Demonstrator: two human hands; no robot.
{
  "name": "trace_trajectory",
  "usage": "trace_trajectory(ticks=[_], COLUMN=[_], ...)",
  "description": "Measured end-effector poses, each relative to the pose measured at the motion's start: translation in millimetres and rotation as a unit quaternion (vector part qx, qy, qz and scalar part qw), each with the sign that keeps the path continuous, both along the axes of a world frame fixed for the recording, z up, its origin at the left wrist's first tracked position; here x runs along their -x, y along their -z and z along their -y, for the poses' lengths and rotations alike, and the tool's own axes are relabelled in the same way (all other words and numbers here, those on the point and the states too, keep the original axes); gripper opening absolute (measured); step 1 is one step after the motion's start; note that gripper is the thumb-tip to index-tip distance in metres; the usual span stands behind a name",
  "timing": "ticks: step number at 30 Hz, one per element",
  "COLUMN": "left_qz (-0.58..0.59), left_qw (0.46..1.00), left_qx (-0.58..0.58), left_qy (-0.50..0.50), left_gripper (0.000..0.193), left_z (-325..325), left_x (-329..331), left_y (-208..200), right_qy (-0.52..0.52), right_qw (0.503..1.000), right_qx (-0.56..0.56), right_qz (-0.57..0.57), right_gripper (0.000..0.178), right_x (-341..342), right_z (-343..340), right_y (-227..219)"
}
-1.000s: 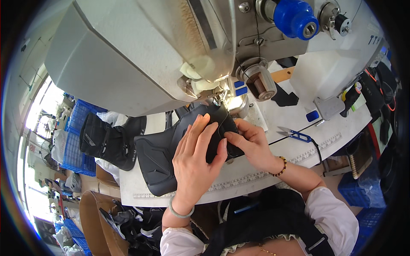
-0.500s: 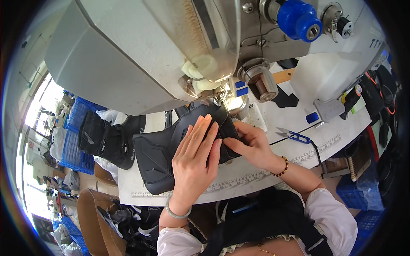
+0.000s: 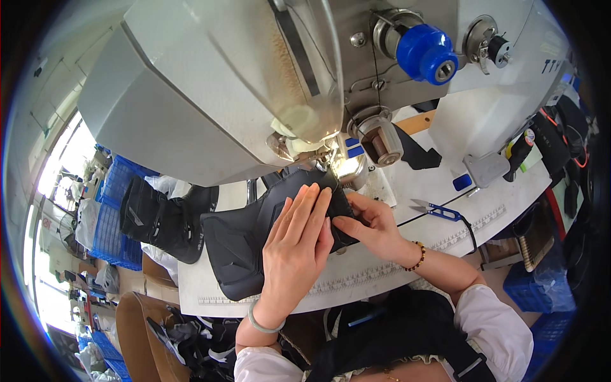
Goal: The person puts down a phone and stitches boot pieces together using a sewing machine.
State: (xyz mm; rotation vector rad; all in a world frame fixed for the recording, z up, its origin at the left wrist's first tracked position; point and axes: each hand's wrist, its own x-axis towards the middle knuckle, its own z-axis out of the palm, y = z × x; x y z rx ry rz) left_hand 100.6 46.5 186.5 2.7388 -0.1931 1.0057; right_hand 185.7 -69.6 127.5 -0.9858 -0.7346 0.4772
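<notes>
A black boot upper [image 3: 232, 232] with moulded panels lies on the sewing machine bed, its far edge under the lit needle area [image 3: 334, 156]. My left hand [image 3: 296, 235] rests flat on the upper, fingers stretched out and pointing toward the needle. At the upper's right edge, my right hand [image 3: 375, 226] pinches the material between thumb and curled fingers. Part of that grip is hidden under the edge. Blue-handled thread snips [image 3: 442, 211] lie on the table to the right of my right hand.
The large white sewing machine head [image 3: 210, 83] overhangs the far side. A blue knob [image 3: 426, 54] and a thread bobbin [image 3: 382, 143] sit on it. More black boot uppers [image 3: 162, 216] are at the left table edge. A cardboard box [image 3: 143, 337] stands below, near blue crates [image 3: 111, 219].
The view has shifted slightly, so the machine and table appear lower. My left hand has turned a little and still lies flat on the upper; my right hand keeps its pinch.
</notes>
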Motion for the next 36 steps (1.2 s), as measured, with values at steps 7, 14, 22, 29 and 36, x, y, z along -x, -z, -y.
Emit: trace_trajectory(ticks=[7, 14, 22, 29, 36], left_qz=[-0.002, -0.015, -0.019, -0.001, -0.001], left_qw=[0.999, 0.999, 0.998, 0.999, 0.999], left_qx=[-0.032, -0.044, -0.062, -0.045, -0.047], left_qy=[0.002, -0.002, -0.004, 0.006, -0.001], left_gripper=[0.034, 0.034, 0.034, 0.032, 0.032], left_z=[-0.6, -0.1, -0.8, -6.2, -7.0], left_x=[-0.2, -0.6, -0.6, -6.4, -7.9], left_y=[-1.6, -1.5, -3.0, -5.2, -4.8], right_qy=[-0.013, 0.002, -0.004, 0.011, -0.017], right_qw=[1.000, 0.999, 0.998, 1.000, 1.000], right_qx=[-0.011, 0.036, 0.055, -0.016, -0.012], right_qz=[0.000, 0.023, 0.015, -0.013, -0.014], right_gripper=[0.014, 0.013, 0.014, 0.015, 0.021], right_x=[-0.1, -2.0, -2.4, -1.0, -4.7], right_z=[-1.2, 0.4, 3.3, -6.8, -5.0], right_y=[1.9, 5.9, 4.1, -0.8, -0.7])
